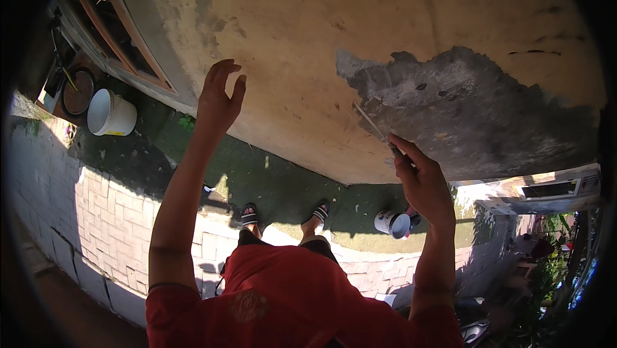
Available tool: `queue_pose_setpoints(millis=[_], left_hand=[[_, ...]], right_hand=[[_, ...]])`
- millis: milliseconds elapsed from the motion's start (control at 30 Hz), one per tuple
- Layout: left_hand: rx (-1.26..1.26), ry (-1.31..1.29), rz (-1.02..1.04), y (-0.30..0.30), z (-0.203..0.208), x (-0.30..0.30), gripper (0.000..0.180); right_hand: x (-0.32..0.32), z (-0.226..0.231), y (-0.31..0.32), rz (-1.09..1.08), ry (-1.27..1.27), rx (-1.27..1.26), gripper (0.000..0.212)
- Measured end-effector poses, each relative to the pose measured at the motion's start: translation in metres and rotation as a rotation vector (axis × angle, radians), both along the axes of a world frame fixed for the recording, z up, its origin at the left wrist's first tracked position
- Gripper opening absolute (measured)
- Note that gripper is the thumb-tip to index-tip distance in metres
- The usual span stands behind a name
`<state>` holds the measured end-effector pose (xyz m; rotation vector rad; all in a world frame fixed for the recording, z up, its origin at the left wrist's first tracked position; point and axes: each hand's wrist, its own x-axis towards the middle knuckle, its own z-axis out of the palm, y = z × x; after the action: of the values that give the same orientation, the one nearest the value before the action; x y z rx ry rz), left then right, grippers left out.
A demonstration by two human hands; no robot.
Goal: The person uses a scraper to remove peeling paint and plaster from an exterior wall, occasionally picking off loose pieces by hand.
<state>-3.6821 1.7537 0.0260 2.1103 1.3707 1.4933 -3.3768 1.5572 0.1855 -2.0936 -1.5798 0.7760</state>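
My right hand (425,188) is closed round the dark handle of a scraper (371,121) with a thin metal blade. Its tip is at the left border of a rough grey patch (469,107), where the yellow paint is gone from the wall (276,46). Whether the tip presses on the surface or is just off it, I cannot tell. My left hand (220,100) is raised in front of the painted part of the wall, fingers loosely bent and apart, holding nothing.
A white bucket (114,114) stands by the wall at the left, near a bicycle wheel (78,91) and a wood-framed window (122,26). A smaller pail (393,224) sits on the ground right of my sandalled feet. Paving blocks (119,216) lie behind me.
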Motion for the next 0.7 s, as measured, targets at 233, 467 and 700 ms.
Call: queue_pose_setpoints(millis=[233,467,700], left_hand=[[0.022,-0.106,-0.233,-0.008,0.045,0.062,0.02],[-0.298,-0.296,-0.335,-0.048,-0.025,0.053,0.014],[-0.451,-0.206,-0.388,-0.097,-0.071,0.026,0.012]], right_hand=[[-0.015,0.002,0.035,0.009,-0.191,0.167,0.034],[-0.038,-0.002,0.044,-0.012,-0.211,0.25,0.033],[-0.026,-0.041,0.03,-0.089,0.105,0.318,0.035]])
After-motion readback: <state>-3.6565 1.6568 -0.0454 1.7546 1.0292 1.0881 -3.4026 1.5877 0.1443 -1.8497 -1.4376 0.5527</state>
